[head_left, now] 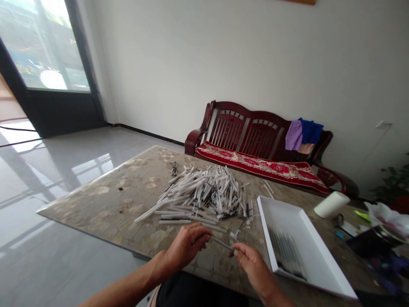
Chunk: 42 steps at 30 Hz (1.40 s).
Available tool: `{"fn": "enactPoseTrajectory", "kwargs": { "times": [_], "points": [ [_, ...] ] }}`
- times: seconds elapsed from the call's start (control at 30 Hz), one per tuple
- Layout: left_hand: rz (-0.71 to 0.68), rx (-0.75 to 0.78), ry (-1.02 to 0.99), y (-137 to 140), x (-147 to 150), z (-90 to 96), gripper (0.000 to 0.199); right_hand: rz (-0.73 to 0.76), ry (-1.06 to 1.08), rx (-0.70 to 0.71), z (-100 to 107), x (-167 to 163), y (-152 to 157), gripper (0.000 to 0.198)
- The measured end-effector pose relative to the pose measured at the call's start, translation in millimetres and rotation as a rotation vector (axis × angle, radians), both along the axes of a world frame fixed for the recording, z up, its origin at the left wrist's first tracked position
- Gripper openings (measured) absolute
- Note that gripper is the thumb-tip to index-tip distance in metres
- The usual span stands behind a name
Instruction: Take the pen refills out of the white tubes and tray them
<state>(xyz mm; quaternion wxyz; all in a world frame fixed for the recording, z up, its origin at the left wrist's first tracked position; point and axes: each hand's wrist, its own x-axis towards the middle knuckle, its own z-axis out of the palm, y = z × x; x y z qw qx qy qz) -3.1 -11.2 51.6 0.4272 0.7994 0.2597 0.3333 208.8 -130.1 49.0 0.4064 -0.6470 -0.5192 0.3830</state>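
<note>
Pinching a thin gray stick [222, 243], partly hidden, between left hand [189, 241] and right hand [251, 258]; can't count blurry rods [285, 249] in white box [315, 251].

Toward six o'clock, the left hand [193, 238] hides the stick's [222, 244] end; at five, rods [287, 253] in a tray [322, 251] blur; at three, the edge crops a plant [393, 184]; at eight, a speck [120, 188] is unidentifiably small.

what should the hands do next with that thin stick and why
Probably lay the thin stick in the white box, beside the dark sticks lined up there: they look similar, the right hand pinches one end, the left hand is at the other, and the box lies open to the right.
</note>
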Motion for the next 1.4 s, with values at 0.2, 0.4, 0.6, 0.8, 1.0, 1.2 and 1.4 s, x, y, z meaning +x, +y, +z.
{"fn": "enactPoseTrajectory", "kwargs": {
  "times": [0.2,0.4,0.6,0.8,1.0,1.2,1.4],
  "points": [
    [-0.063,-0.213,0.055,15.0,3.1,-18.8,0.038,-0.063,0.058,-0.135,-6.5,35.0,-9.8,0.046],
    [0.155,-0.004,0.219,29.5,-17.6,-49.9,0.032,-0.662,-0.647,-0.242,-10.4,176.1,-53.8,0.036],
    [0.173,0.062,0.279,35.0,-19.9,-62.2,0.028,-0.629,-0.877,-0.533,-14.4,210.5,-71.8,0.031],
    [0.171,0.078,0.300,34.8,-19.5,-61.8,0.025,-0.560,-1.005,-0.637,-20.1,205.3,-67.8,0.034],
    [0.195,0.072,0.303,29.7,-19.6,-57.8,0.024,-0.490,-1.060,-0.679,-14.3,212.2,-70.2,0.034],
    [0.194,0.094,0.338,29.4,-15.8,-63.2,0.024,-0.428,-1.028,-0.201,-2.8,138.3,-15.5,0.030],
    [0.193,0.107,0.352,27.4,-16.7,-62.0,0.023,-0.122,-0.784,0.045,-16.3,21.5,74.5,0.018]
  ]
}}
